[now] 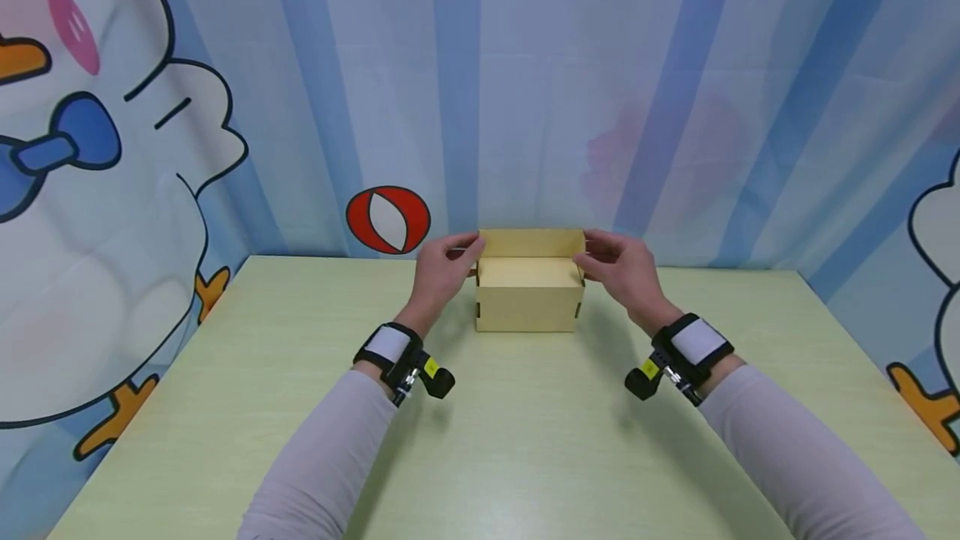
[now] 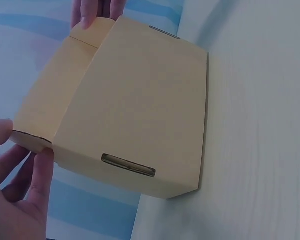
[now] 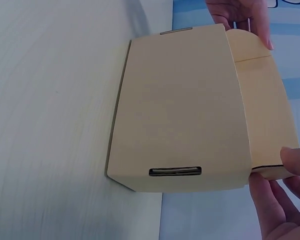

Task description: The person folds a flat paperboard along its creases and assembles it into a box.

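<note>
A small tan cardboard box (image 1: 528,308) stands on the table with its lid (image 1: 531,242) raised at the back. My left hand (image 1: 437,277) pinches the lid's left side flap, thumb on one side and fingers on the other. At the opposite end, the right hand (image 1: 628,273) grips the right side flap in the same way. Close up in the left wrist view, the front panel (image 2: 135,100) shows slots near both ends. A side flap (image 3: 272,172) lies between thumb and fingers in the right wrist view. The box's inside is hidden.
The pale wooden table (image 1: 517,440) ends just behind the box. A blue striped curtain (image 1: 525,90) hangs behind it, printed with a red and white ball (image 1: 387,220) and large white cartoon birds at both sides. Each wrist wears a strapped camera (image 1: 438,382).
</note>
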A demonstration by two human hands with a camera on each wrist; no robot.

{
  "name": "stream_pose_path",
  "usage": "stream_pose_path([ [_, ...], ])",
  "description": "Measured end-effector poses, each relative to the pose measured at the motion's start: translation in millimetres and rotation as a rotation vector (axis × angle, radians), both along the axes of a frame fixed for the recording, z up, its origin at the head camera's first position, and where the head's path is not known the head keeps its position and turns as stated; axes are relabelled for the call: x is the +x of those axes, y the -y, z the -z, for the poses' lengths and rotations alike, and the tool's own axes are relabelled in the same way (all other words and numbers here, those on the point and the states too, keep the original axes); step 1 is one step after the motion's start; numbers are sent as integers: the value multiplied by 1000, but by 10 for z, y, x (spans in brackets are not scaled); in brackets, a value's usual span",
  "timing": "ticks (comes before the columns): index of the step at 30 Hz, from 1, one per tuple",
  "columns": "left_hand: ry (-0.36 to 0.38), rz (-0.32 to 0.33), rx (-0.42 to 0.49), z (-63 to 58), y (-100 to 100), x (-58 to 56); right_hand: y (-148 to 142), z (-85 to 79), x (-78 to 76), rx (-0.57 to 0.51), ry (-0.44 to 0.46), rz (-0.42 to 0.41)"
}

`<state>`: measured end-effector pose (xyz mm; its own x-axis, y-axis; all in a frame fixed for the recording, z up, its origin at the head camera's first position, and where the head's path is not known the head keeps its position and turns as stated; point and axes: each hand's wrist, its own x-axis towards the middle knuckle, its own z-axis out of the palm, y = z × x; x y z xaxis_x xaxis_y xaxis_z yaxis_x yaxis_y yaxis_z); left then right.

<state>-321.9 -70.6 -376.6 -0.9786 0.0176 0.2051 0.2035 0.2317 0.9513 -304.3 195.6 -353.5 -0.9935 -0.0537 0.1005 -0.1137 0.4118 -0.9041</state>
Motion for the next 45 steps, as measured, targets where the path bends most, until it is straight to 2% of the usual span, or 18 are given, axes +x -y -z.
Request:
stream_pose_path([
  [11,-67,59,-53,97,78,31,-34,35,31,123,-61,6],
  [17,-87,137,-47,118,123,58,-82,143,12,209,-179,-45],
  [23,-95,161,-94,130,158,65,-110,218,10,279,-293,-105],
  [28,-96,168,-116,142,175,65,-121,238,12,321,-358,-119],
  [37,-160,174,-195,150,189,68,-180,303,14,309,-399,-129],
  [45,-163,179,-229,191,195,67,-224,338,53,290,-411,-138],
])
